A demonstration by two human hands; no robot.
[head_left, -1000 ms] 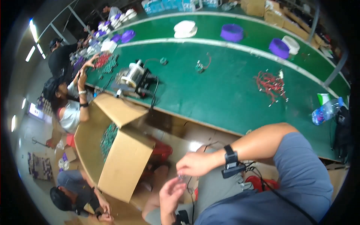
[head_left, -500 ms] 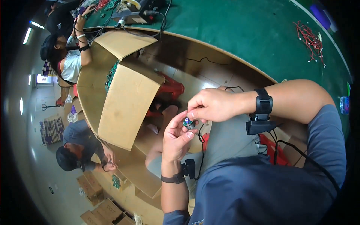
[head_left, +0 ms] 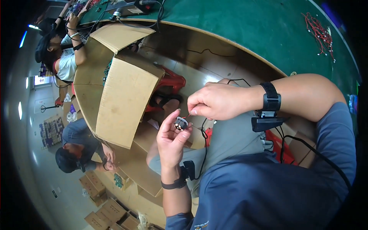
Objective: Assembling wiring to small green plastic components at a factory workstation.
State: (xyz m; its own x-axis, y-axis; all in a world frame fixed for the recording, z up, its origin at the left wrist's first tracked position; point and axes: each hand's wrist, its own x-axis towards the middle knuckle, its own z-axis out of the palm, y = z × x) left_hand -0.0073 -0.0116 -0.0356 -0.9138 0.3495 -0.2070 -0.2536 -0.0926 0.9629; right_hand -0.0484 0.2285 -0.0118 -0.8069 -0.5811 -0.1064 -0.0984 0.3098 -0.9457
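Between the thumb and fingers of my left hand (head_left: 171, 148) is a small round electronic part (head_left: 181, 123), dark with a pale rim and several light or coppery spots on its face. A thin red wire (head_left: 186, 116) runs from it to my right hand (head_left: 221, 102), whose thumb and fingertips pinch it. The wire's far end is hidden in my right fingers. Both hands are over my lap, the right one slightly higher and to the right of the part.
An open cardboard box (head_left: 124, 97) with green circuit boards (head_left: 107, 73) stands to the left. Beyond is a green-topped table (head_left: 237, 27) bearing red wires (head_left: 320, 34) and a black device (head_left: 128, 7). A red stool (head_left: 172, 79) stands behind the box. Two co-workers sit at left.
My left hand has moved slightly left and turned the part so its spotted face shows. My right fingers have drawn away from it, and the red wire between them is now visible.
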